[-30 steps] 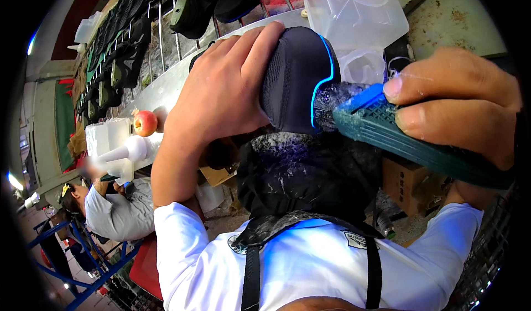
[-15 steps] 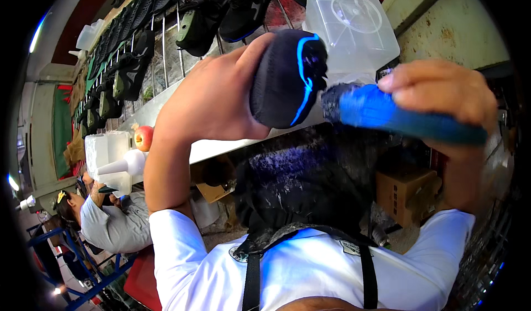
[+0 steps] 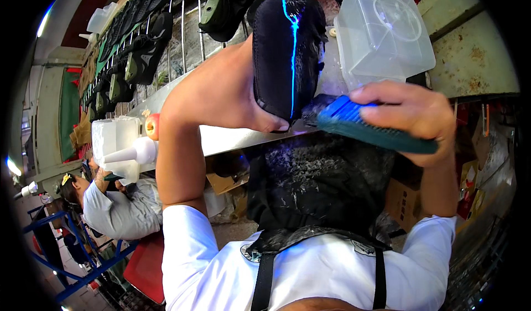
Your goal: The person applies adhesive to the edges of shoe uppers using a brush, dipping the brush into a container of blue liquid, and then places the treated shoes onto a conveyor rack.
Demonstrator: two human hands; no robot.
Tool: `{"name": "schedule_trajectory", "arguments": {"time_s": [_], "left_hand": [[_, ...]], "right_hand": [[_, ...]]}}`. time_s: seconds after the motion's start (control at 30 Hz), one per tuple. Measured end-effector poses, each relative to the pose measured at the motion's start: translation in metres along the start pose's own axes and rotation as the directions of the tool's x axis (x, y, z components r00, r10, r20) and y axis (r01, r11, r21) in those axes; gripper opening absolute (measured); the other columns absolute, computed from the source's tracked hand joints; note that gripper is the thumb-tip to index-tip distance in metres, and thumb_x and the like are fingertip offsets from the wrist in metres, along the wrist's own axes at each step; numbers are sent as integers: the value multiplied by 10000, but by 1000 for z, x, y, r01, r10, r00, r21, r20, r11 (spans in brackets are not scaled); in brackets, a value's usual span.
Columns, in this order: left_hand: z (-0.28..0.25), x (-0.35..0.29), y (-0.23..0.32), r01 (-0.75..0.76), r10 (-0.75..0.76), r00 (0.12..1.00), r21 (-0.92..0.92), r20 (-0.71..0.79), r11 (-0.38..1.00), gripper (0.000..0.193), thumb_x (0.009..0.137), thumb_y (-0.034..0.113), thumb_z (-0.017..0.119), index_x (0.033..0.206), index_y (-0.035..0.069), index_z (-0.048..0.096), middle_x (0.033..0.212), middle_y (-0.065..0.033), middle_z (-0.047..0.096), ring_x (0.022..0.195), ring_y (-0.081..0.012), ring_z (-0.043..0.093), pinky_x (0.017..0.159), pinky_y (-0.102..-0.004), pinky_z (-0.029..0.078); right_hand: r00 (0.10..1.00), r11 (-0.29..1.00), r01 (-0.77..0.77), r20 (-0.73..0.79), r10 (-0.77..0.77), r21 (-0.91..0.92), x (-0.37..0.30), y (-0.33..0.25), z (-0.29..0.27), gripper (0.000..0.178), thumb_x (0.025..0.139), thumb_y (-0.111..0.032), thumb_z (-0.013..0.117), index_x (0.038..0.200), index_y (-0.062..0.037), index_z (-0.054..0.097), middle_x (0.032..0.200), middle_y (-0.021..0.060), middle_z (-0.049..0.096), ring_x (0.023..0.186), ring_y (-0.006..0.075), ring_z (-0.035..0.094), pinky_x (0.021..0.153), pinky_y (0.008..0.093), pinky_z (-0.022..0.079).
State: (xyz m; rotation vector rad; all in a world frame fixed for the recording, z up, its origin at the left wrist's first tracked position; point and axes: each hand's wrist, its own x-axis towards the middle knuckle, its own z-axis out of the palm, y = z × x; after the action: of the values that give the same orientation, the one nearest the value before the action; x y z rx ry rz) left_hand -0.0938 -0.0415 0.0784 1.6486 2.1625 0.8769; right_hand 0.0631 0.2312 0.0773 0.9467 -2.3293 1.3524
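My left hand (image 3: 221,87) is closed round a black shoe (image 3: 274,51), held up in front of me over the bench. A bright blue line runs lengthwise along the shoe, and its right side looks rough and dusty. The thumb presses near the shoe's lower end. My right hand (image 3: 412,112) grips a brush (image 3: 376,135) with a blue and dark green handle. Its dark bristle end is at the shoe's lower right edge, seemingly touching it; motion blur hides the exact contact.
Behind stands a translucent plastic box (image 3: 381,34). Shoes (image 3: 146,48) line a wire rack at left. An apple (image 3: 152,126), a white nozzle bottle (image 3: 141,152) and a clear tub (image 3: 113,137) sit on the bench (image 3: 232,142). A co-worker (image 3: 121,208) sits at far left.
The shoe has tilted so that more of its length and the blue line show. The brush has moved left and slightly down relative to the picture, toward the shoe's lower end. The view has shifted.
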Motion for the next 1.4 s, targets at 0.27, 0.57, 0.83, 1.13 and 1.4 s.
{"name": "schedule_trajectory", "arguments": {"time_s": [0.27,0.57,0.83,1.13,1.4], "left_hand": [[-7,4,4,48,-54,986,41,155,998,1244,540,199,923,1554,50,217,1286,-222,608,1141,-411,622,952,-422,512],[-5,7,8,133,-118,980,-86,161,987,878,610,57,928,1379,5,507,1257,-132,648,1160,-242,625,973,-372,519],[-5,6,-1,3,-4,994,12,110,1000,833,611,34,920,1352,6,542,1243,-105,639,1163,-220,606,978,-368,513],[-13,13,-2,228,-202,948,-81,247,970,789,635,32,900,1336,0,541,1182,-93,672,1103,-195,633,986,-348,503],[-20,37,28,203,-200,950,12,240,979,669,635,103,896,1220,-17,594,1095,-105,694,967,-170,659,887,-319,550]], "right_hand": [[998,1000,-14,63,15,-16,25,-10,-61,445,936,-48,628,1355,66,531,1265,313,613,973,302,707,810,359,606],[987,987,49,157,-25,-153,11,-11,-41,249,959,-59,616,1205,-22,632,1285,319,586,1090,373,666,892,396,578],[990,997,8,139,3,-79,-4,0,-22,249,942,-34,623,1188,-12,656,1305,313,572,1146,395,639,938,421,567],[999,993,50,-14,-52,-108,-21,14,9,271,886,44,644,1152,18,692,1311,306,566,1138,387,640,950,415,566],[983,998,20,-180,-30,-55,-40,30,49,301,854,80,677,1154,57,694,1348,305,533,1149,378,635,951,405,574]]}}
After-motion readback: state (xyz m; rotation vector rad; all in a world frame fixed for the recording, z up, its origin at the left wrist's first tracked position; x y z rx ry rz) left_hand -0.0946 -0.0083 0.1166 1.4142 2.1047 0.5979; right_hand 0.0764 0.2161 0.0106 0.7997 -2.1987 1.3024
